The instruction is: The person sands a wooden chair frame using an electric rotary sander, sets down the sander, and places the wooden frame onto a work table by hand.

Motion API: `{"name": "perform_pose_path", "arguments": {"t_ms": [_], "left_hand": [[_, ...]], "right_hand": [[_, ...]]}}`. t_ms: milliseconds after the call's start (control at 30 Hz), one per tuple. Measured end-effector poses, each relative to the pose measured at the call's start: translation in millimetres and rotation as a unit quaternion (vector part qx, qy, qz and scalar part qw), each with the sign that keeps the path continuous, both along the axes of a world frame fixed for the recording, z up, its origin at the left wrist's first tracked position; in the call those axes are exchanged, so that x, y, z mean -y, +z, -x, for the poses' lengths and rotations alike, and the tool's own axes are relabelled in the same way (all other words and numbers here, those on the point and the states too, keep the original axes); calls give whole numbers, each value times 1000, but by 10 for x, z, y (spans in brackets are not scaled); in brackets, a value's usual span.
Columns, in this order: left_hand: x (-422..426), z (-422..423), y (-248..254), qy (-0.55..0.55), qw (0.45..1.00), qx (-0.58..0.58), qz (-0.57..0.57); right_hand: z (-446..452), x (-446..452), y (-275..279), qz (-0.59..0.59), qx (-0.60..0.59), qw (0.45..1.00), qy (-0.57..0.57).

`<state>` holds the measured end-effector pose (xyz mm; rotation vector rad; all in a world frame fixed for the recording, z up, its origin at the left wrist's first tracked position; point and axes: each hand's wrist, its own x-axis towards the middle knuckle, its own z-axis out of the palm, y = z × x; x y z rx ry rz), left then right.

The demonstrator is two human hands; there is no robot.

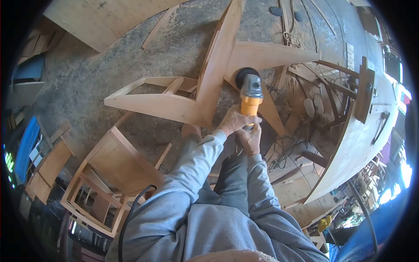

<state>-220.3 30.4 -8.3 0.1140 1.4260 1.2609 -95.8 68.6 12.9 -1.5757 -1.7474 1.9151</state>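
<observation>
An angle grinder (250, 104) with an orange body, a grey head and a dark round disc (246, 76) points away from me. My left hand (235, 121) is closed around its orange body. Just behind, my right hand (251, 139) is wrapped about the rear end of the tool. The disc is over or against a wooden frame (214, 81) made of several joined boards, near where they cross; I cannot tell if it touches. One long arm of the frame (152, 106) reaches left, another (275, 54) reaches right.
A wooden chair frame (120, 159) stands at lower left. A pale panel-topped table (349, 153) stands at right, with wood scraps and cords (292, 153) beneath. Loose sticks (159, 26) lie on the dusty floor (109, 74). A black cable (131, 209) runs by my left arm.
</observation>
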Motion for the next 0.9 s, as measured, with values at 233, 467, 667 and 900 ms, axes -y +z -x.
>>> {"name": "perform_pose_path", "arguments": {"t_ms": [233, 467, 667, 900], "left_hand": [[141, -63, 84, 115, 991, 66, -7], [88, -138, 100, 151, 985, 77, -12], [17, 54, 77, 163, 986, 45, -5], [-45, -54, 133, 180, 980, 80, -25]], "right_hand": [[92, -195, 206, -23, 34, 990, 138], [94, -273, 263, -23, 49, 986, 160], [247, -387, 125, 1, 40, 985, 167], [106, -419, 165, 21, 27, 988, 150]]}}
